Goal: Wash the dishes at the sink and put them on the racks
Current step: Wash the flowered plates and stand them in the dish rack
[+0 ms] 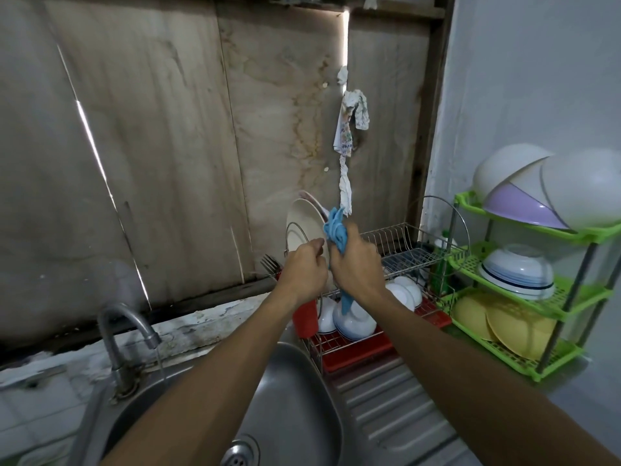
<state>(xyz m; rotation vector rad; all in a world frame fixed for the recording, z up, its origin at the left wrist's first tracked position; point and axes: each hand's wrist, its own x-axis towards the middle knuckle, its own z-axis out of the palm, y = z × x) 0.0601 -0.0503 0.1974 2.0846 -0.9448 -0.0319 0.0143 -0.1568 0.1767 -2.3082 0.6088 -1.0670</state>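
A white plate stands on edge in the top tier of the metal dish rack. My left hand is curled at the plate's lower right edge and seems to hold it there; the rim under the fingers is hidden. My right hand grips a blue cloth that bunches above the fist against the plate and hangs down below the wrist. White bowls lie upside down in the rack's lower tier over a red tray. The steel sink lies below my forearms.
A tap at the sink's left runs a thin stream. A red cutlery holder with forks hangs on the rack's left end. At right stands a green three-tier rack with large bowls, a striped bowl and yellow plates. A rag hangs on the wall.
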